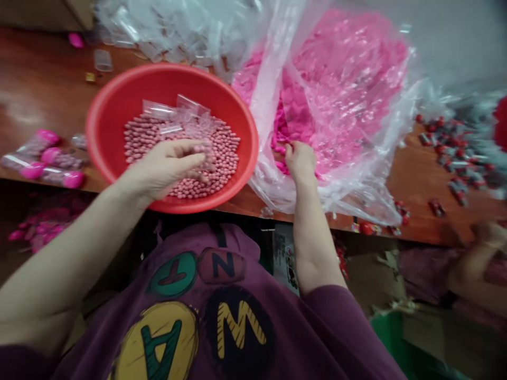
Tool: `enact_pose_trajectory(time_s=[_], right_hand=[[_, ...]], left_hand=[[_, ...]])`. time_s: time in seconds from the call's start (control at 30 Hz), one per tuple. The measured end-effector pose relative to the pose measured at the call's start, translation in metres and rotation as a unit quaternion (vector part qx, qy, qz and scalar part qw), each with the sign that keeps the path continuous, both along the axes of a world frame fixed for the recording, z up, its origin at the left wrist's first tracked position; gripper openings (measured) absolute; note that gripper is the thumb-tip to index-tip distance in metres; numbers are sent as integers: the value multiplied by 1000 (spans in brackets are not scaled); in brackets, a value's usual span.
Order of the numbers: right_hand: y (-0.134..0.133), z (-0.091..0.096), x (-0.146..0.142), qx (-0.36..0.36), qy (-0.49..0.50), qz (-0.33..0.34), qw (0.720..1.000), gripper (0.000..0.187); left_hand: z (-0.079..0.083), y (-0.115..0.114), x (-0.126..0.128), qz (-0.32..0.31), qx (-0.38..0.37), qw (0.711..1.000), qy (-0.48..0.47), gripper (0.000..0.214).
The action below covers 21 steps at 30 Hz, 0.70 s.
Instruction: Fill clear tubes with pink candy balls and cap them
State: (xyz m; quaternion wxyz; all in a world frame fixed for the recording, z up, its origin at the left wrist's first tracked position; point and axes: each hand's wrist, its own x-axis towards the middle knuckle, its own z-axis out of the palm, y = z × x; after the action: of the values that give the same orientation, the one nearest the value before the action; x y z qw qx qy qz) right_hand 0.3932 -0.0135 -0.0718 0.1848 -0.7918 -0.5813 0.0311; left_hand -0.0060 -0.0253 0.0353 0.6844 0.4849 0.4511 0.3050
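Observation:
My left hand (170,164) hovers over a red plastic bowl (114,105) full of small pink candies (222,153). Its fingers are curled together around a small clear tube that is hard to make out. A few clear tubes (174,113) lie on top of the candies. My right hand (300,159) reaches into a large clear plastic bag (356,174) holding a heap of bright pink caps (340,84). Its fingers are pinched among the caps at the bag's mouth.
Filled tubes with pink caps (43,158) lie on the wooden table (35,84) at the left. Clear empty tubes in bags (166,26) sit behind the bowl. Small red pieces (455,153) are scattered at the right, where another person's hand (483,237) is.

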Motion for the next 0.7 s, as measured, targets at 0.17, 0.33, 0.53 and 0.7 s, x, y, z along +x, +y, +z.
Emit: enact_pose_trajectory(time_s=[0.17, 0.33, 0.53, 0.7], right_hand=[[13, -13, -5, 32, 25, 2, 999, 32], [7, -3, 1, 45, 22, 57, 997, 23], [0, -1, -2, 81, 3, 24, 996, 23], [-2, 1, -7, 74, 7, 21, 997, 26]], left_hand=[[-11, -11, -4, 38, -43, 991, -121, 53], [-15, -9, -18, 42, -45, 984, -169, 46], [-10, -7, -22, 18, -64, 982, -176, 57], [-9, -9, -22, 15, -42, 985, -169, 35]])
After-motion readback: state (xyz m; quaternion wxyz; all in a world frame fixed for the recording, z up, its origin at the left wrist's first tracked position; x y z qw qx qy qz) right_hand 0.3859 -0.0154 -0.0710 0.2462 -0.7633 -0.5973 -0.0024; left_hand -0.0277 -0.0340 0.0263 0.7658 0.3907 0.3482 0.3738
